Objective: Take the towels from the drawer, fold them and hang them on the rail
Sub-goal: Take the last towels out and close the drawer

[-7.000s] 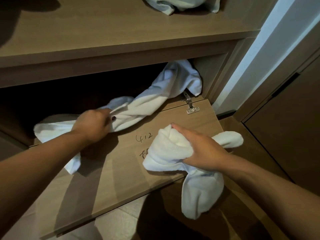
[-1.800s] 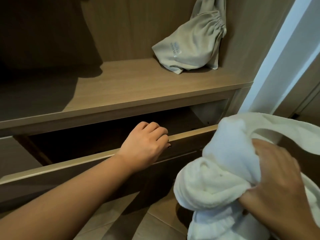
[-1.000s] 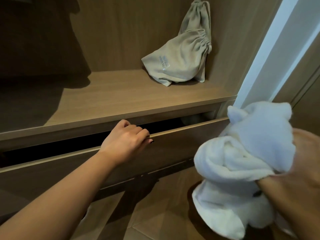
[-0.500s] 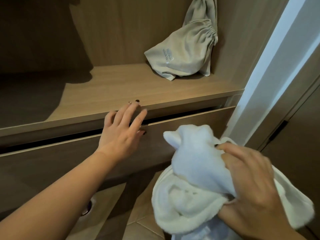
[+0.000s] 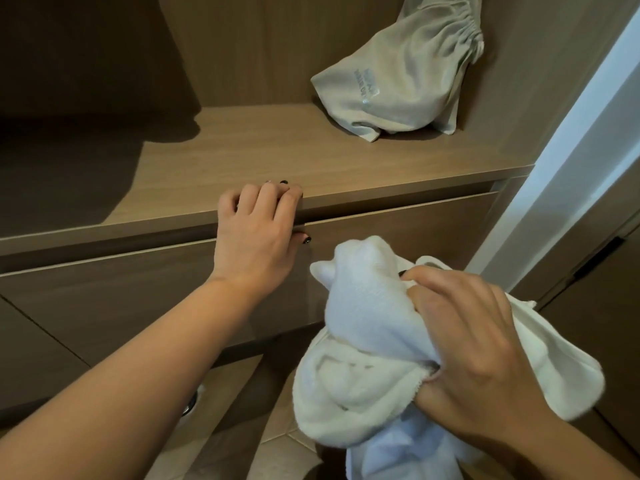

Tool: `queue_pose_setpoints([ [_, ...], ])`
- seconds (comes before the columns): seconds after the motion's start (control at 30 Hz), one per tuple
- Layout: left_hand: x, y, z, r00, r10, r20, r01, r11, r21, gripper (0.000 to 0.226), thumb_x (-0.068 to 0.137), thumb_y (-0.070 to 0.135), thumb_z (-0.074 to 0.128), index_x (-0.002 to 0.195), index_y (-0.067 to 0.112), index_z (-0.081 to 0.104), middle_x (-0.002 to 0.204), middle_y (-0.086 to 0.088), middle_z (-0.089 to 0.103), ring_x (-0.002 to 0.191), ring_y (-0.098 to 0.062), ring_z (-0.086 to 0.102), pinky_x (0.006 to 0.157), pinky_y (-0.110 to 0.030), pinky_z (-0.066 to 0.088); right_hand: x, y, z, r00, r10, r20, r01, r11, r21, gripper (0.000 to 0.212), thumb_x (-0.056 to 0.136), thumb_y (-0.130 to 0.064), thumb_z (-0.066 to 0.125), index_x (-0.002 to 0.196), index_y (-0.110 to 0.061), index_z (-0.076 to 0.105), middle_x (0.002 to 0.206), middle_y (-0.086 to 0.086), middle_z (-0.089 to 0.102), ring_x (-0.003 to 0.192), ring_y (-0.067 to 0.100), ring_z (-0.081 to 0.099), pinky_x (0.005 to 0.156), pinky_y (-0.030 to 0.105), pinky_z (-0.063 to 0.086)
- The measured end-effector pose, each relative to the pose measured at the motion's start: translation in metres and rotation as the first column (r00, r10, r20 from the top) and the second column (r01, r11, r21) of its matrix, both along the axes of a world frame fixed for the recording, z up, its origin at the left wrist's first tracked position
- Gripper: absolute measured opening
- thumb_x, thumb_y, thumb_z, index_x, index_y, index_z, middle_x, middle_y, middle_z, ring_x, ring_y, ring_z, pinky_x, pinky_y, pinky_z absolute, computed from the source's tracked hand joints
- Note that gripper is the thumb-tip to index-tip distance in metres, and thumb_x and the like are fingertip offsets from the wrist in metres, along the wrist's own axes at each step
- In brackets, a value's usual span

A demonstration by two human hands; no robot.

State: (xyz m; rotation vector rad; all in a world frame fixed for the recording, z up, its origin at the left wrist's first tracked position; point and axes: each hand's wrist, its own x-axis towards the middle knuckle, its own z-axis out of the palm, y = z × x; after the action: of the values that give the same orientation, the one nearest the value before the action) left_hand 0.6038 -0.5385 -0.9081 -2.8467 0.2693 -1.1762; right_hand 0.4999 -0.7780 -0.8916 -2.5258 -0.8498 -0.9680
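A bunched, fluffy white terry towel bundle point(image 5: 367, 344) is gripped in the curled right hand point(image 5: 474, 344), low before the smooth wood-grain drawer front point(image 5: 398, 237). The shelf edge point(image 5: 381, 195) above is touched by the left hand point(image 5: 256, 237), fingers bent, nothing held. A crumpled beige drawstring bag point(image 5: 398, 74) sits on the shelf.

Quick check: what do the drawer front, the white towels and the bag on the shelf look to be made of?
Drawer front: wood-look board, matt, faint straight grain; probably laminate. Towels: thick white terry, nubbly looped surface. Bag: thin beige woven cloth, gathered at a drawstring neck.
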Motion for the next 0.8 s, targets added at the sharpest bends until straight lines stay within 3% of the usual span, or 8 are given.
queue_pose_setpoints([
  [0.23,0.001,0.001,-0.003,1.0,-0.015,-0.01,0.015,0.999,-0.044,0.061,0.077,0.032,0.08,0.129,0.009,0.057,0.117,-0.015,0.061,0.102,-0.035,0.055,0.09,-0.042,0.029,0.013,0.007,-0.004,0.998,-0.03,-0.056,0.029,0.999,-0.028,0.051,0.08,-0.048,0.057,0.116,-0.014,0.047,0.122,0.014,0.059,0.112,0.029,0.049,0.097,0.04,0.036],
  [0.33,-0.004,-0.001,0.005,0.994,-0.013,-0.104,0.005,0.997,-0.083,0.059,0.08,0.029,0.076,0.132,0.01,0.055,0.121,-0.015,0.059,0.105,-0.036,0.054,0.092,-0.043,0.031,0.015,0.011,0.003,0.994,-0.076,-0.079,0.074,0.997,-0.037,0.054,0.089,-0.058,0.048,0.117,-0.012,0.048,0.117,0.021,0.066,0.111,0.031,0.051,0.096,0.045,0.035],
  [0.43,-0.013,-0.002,0.019,0.97,-0.041,-0.242,0.004,0.989,-0.151,0.06,0.083,0.023,0.074,0.137,0.011,0.053,0.129,-0.013,0.058,0.113,-0.035,0.053,0.097,-0.046,0.034,0.014,0.011,0.023,0.988,-0.091,-0.124,0.08,0.993,-0.088,0.057,0.076,-0.052,0.053,0.115,-0.01,0.047,0.113,0.024,0.066,0.108,0.035,0.054,0.092,0.052,0.038],
  [0.53,-0.023,0.0,0.037,0.898,-0.088,-0.431,-0.001,0.98,-0.2,0.067,0.085,0.022,0.069,0.147,0.015,0.043,0.143,-0.009,0.049,0.13,-0.031,0.044,0.11,-0.046,0.029,0.009,0.006,0.056,0.984,-0.07,-0.166,0.05,0.991,-0.122,0.052,0.074,-0.042,0.053,0.113,-0.009,0.047,0.112,0.023,0.066,0.11,0.033,0.048,0.092,0.058,0.04],
  [0.7,-0.032,0.007,0.082,0.692,-0.194,-0.695,0.012,0.966,-0.258,0.074,0.091,0.016,0.061,0.155,0.017,0.024,0.162,-0.005,0.024,0.15,-0.022,0.018,0.123,-0.041,0.013,0.003,0.004,0.13,0.963,-0.025,-0.267,-0.007,0.993,-0.119,0.048,0.071,-0.029,0.05,0.115,-0.01,0.044,0.125,0.008,0.045,0.116,0.031,0.046,0.097,0.049,0.038],
  [0.8,-0.046,0.007,0.119,0.632,-0.255,-0.732,-0.046,0.93,-0.364,0.067,0.092,0.012,0.057,0.154,0.015,0.03,0.159,-0.006,0.033,0.149,-0.02,0.024,0.122,-0.037,0.02,0.0,0.007,0.179,0.94,-0.046,-0.337,0.01,0.994,-0.108,0.048,0.069,-0.027,0.053,0.113,-0.01,0.045,0.124,0.011,0.051,0.116,0.033,0.046,0.094,0.047,0.04],
])
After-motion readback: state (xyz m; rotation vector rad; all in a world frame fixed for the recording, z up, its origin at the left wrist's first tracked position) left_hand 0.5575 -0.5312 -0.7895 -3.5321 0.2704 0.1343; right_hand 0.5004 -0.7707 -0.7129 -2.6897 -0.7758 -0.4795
